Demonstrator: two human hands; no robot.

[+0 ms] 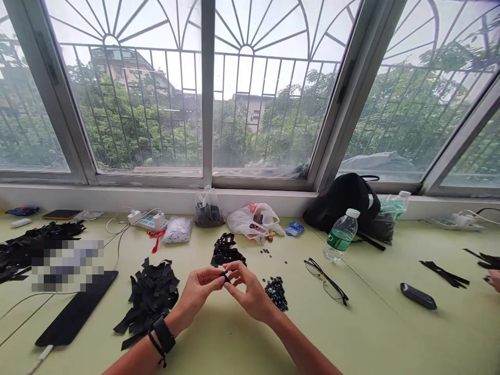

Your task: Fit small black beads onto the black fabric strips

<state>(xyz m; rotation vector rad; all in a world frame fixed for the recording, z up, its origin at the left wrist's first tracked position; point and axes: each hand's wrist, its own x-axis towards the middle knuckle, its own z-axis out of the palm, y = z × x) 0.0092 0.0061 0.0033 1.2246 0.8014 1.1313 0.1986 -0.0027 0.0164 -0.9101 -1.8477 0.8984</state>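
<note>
My left hand (201,287) and my right hand (247,289) meet above the table, fingertips pinched together on a small black fabric strip (225,276). Fingers cover most of the strip, so its full shape is hidden. Left of my hands lies a loose pile of cut black strips (150,291). A smaller heap of black strips (226,250) sits just behind my fingers. Beside my right wrist is a pile of small dark round pieces with holes (276,291), with several more scattered behind. A dark band and a bracelet circle my left wrist.
Eyeglasses (326,281) and a water bottle (341,237) stand to the right, near a black bag (346,203). A power strip (148,221) and plastic bags (253,219) line the windowsill side. At far right, another person's hand (494,280) is near black strips (445,273).
</note>
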